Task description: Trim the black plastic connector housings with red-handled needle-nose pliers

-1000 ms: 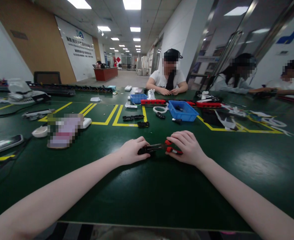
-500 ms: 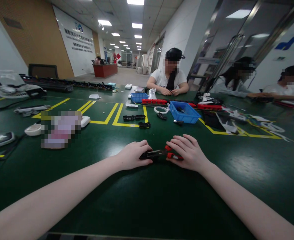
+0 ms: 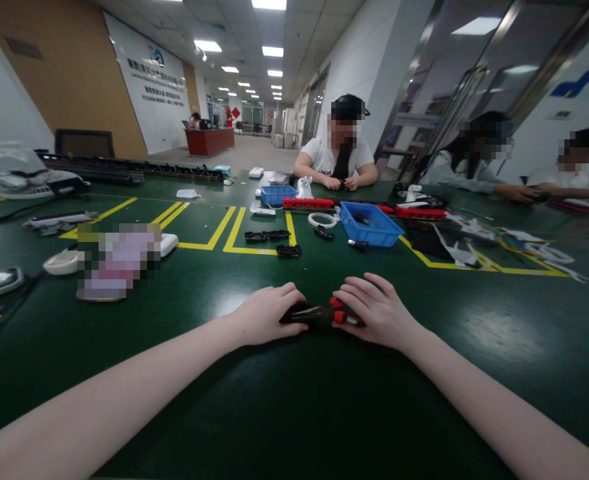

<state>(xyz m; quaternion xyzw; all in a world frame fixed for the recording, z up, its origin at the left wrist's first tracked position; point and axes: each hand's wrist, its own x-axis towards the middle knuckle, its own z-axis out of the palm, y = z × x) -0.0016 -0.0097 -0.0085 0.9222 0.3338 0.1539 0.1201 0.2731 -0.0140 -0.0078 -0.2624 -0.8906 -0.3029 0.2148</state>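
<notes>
At centre, the left hand pinches a black part, perhaps; the right hand holds red-handled pliers, fingers half curled.

1. The left hand is pinching a black part above the green table.
2. The right hand is gripping red-handled pliers, whose tips are pointing toward the left hand.
3. Beyond them, two black pieces are lying near a white ring.
4. A blue bin is standing right of the ring.
5. Across the table, a person is sitting, both hands close together.
</notes>
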